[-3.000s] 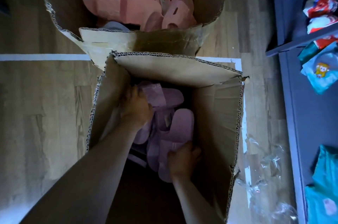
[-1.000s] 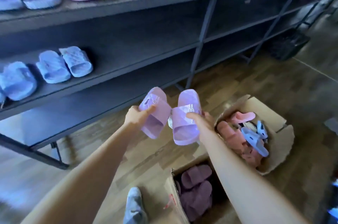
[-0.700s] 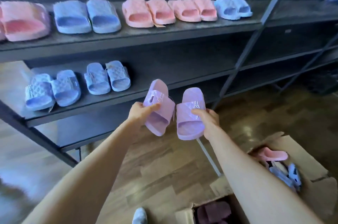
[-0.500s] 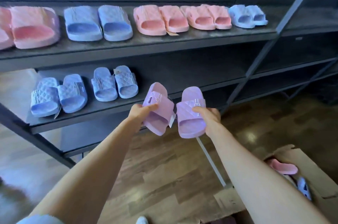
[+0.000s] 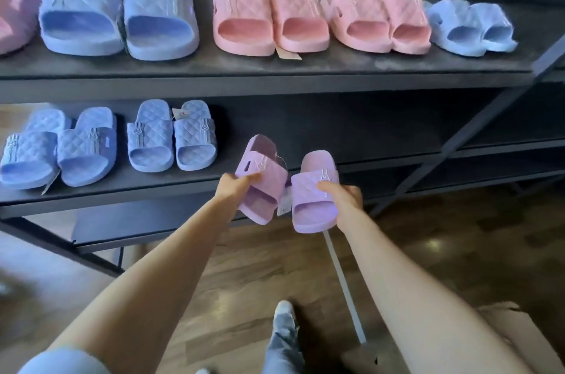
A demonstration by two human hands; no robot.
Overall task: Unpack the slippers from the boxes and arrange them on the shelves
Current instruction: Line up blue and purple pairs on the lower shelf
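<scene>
Left hand (image 5: 235, 187) grasps one lilac slipper (image 5: 261, 179), tilted; right hand (image 5: 348, 199) grasps its mate (image 5: 315, 194), level, both just off the front edge of the middle shelf (image 5: 367, 141). Level the tilted one, then set both toes-forward right of the blue pair (image 5: 171, 138); a tag (image 5: 284, 204) perhaps dangles between.

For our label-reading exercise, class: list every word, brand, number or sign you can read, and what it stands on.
None can be read.
Raised emblem on a lilac quilted rubber slipper: too blurred.
White paper tag between the blue quilted slippers on the lower shelf: mark too small.
Beige paper tag under the pink quilted slippers: unreadable.
</scene>
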